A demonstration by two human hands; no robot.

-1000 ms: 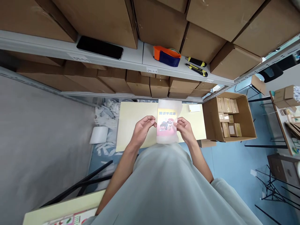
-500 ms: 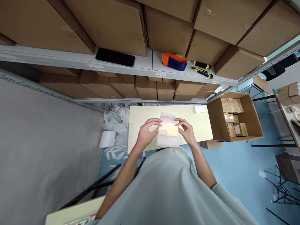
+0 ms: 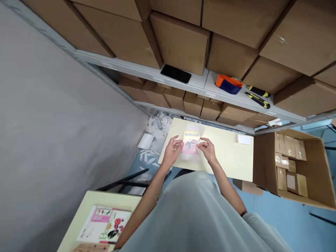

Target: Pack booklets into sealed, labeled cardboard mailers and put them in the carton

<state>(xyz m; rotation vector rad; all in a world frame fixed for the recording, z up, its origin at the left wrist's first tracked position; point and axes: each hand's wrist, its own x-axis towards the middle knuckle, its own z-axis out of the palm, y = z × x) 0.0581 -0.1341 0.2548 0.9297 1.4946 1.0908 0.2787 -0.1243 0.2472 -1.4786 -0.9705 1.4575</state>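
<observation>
Between my hands is a flat packet (image 3: 190,142), printed yellow at the top and pink at the bottom, with dark and red shapes between. Pale, translucent wrapping juts out above and below it. My left hand (image 3: 172,149) pinches its left edge with the thumb and fingers. On the opposite edge, my right hand (image 3: 207,148) has a similar pinch. Both hands are over a pale yellow tabletop (image 3: 223,154). A small white box (image 3: 243,139) sits near the tabletop's far right corner.
Shelving with cardboard boxes (image 3: 181,42) spans the far side, holding a phone (image 3: 175,74), an orange-and-blue tape dispenser (image 3: 229,84) and box cutters (image 3: 257,100). An open carton (image 3: 315,168) of small boxes stands right. Printed sheets (image 3: 105,224) lie lower left; white scraps (image 3: 158,123) are beyond the table's left end.
The packet has been turned over, so a different printed face shows. Both hands still grip its sides. My view has swung left, bringing the printed sheets into sight.
</observation>
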